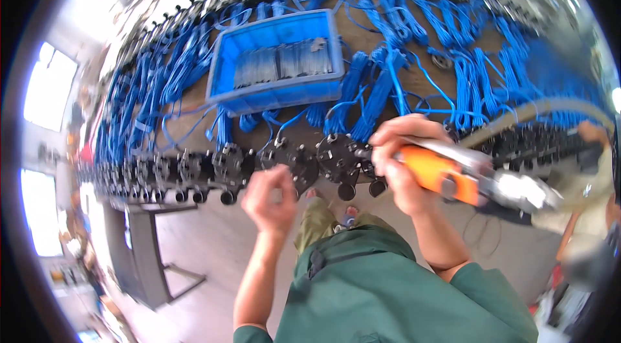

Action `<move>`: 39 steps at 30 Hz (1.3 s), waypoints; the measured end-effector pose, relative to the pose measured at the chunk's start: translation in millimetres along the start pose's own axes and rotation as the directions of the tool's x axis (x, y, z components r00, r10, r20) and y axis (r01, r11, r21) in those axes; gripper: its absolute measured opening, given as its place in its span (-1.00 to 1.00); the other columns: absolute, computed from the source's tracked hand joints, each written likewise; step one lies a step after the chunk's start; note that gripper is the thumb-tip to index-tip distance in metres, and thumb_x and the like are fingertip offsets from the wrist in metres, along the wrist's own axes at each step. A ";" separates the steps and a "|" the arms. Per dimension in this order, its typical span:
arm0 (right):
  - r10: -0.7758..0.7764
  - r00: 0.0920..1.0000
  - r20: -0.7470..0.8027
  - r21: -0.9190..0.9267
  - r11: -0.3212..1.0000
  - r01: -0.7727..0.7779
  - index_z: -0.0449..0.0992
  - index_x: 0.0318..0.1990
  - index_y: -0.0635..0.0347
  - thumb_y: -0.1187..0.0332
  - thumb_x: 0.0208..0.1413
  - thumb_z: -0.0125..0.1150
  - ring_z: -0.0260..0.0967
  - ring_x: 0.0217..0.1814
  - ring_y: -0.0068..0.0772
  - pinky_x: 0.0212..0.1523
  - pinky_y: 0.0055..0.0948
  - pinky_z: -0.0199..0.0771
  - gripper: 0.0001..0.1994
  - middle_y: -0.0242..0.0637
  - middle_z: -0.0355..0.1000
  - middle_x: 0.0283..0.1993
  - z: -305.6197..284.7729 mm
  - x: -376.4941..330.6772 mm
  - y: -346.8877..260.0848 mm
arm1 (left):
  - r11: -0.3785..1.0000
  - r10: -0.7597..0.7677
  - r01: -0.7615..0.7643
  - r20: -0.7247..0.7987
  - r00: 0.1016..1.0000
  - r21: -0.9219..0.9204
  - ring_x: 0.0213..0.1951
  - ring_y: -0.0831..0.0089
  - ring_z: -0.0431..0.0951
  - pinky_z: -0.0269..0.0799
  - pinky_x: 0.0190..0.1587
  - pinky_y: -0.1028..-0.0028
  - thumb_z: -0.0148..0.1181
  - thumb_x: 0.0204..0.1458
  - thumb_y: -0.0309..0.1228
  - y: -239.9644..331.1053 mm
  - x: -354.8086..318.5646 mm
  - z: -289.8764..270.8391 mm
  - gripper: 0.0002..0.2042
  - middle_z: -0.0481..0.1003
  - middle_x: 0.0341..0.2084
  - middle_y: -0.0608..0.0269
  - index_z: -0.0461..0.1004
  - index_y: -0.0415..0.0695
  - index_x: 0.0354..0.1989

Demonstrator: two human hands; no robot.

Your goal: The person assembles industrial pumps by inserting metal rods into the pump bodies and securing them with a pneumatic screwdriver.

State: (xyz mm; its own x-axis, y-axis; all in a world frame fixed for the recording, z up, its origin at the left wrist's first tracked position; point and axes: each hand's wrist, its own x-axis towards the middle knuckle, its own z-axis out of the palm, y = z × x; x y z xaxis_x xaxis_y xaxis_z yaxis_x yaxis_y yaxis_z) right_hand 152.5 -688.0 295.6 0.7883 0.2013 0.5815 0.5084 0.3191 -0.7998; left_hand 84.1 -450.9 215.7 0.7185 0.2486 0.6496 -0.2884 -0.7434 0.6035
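My right hand [406,160] is wrapped round an orange and silver hand-held power tool [441,175], whose metal end points to the right. Curled fingers make a loose fist of my left hand [270,199], smeared a little by motion; whatever they hold, if anything, cannot be made out. Just beyond it is a round black part [299,163] with small posts on its face, at the table's near edge. A similar black disc-shaped part [337,156] stands between my two hands. Blue cable rises from these parts.
A blue plastic bin [277,94] holding many thin, pale strips stands on the brown table [194,124]. Bundled blue cables [375,94] lie around it. More black parts [187,168] line the near edge, others the far edge. A pale hose [540,110] arches at the right.
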 end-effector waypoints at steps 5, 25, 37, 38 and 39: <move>-0.149 0.914 -0.376 -0.058 0.989 0.137 0.32 0.07 0.25 0.65 0.08 0.09 0.37 -0.33 -0.44 -0.33 -0.47 0.49 -0.63 -0.06 0.37 -0.14 -19.2 -9.7 -44.4 | 0.988 0.040 -0.137 0.756 0.654 0.067 -0.41 0.12 0.59 0.50 -0.32 0.31 0.21 0.05 -0.47 -55.8 144.5 67.7 -0.89 0.58 -0.43 0.05 0.61 -0.23 -0.35; 0.028 0.686 -0.727 -0.161 0.964 -0.211 0.40 0.02 0.35 0.63 0.03 0.19 0.45 -0.39 -0.48 -0.36 -0.54 0.55 -0.65 -0.04 0.44 -0.17 31.8 1.4 54.2 | 0.657 0.706 0.042 0.595 -0.384 -0.753 -0.31 0.08 0.59 0.51 -0.28 0.21 0.20 -0.13 -0.58 -136.5 76.1 271.8 -0.81 0.57 -0.44 0.08 0.59 -0.15 -0.29; 0.043 0.790 -0.612 -0.232 0.945 -0.231 0.43 -0.26 0.37 0.60 -0.07 0.18 0.44 -0.49 -0.49 -0.41 -0.53 0.54 -0.82 -0.13 0.44 -0.36 39.2 16.2 132.7 | 0.581 0.726 -0.130 0.584 -0.363 -0.803 -0.32 -0.04 0.63 0.53 -0.27 0.08 0.25 -0.13 -0.44 -149.0 71.1 271.6 -0.88 0.61 -0.47 0.01 0.59 -0.15 -0.39; 0.078 0.790 -0.608 -0.248 0.927 -0.282 0.44 -0.24 0.38 0.58 -0.06 0.18 0.44 -0.48 -0.50 -0.41 -0.53 0.54 -0.82 -0.14 0.45 -0.36 41.8 15.7 132.6 | 0.596 0.728 -0.071 0.575 -0.372 -0.800 -0.32 -0.05 0.63 0.54 -0.28 0.08 0.27 -0.14 -0.42 -149.5 69.8 270.6 -0.88 0.61 -0.49 -0.01 0.61 -0.15 -0.42; 0.104 0.790 -0.604 -0.267 0.907 -0.324 0.44 -0.23 0.38 0.57 -0.05 0.18 0.44 -0.47 -0.52 -0.41 -0.54 0.54 -0.81 -0.15 0.45 -0.35 43.5 16.7 133.4 | 0.588 0.731 -0.092 0.576 -0.365 -0.804 -0.32 -0.05 0.63 0.54 -0.28 0.08 0.27 -0.14 -0.41 -149.6 70.3 270.0 -0.88 0.61 -0.49 -0.01 0.61 -0.15 -0.42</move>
State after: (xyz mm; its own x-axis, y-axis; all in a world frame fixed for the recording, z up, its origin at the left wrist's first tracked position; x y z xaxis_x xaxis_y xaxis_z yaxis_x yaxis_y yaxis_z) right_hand 218.4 -601.8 205.1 0.8852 -0.3672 0.2857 0.2984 -0.0231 -0.9542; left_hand 348.7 -489.8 46.3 -0.1084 -0.9921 -0.0626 -0.7444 0.0392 0.6666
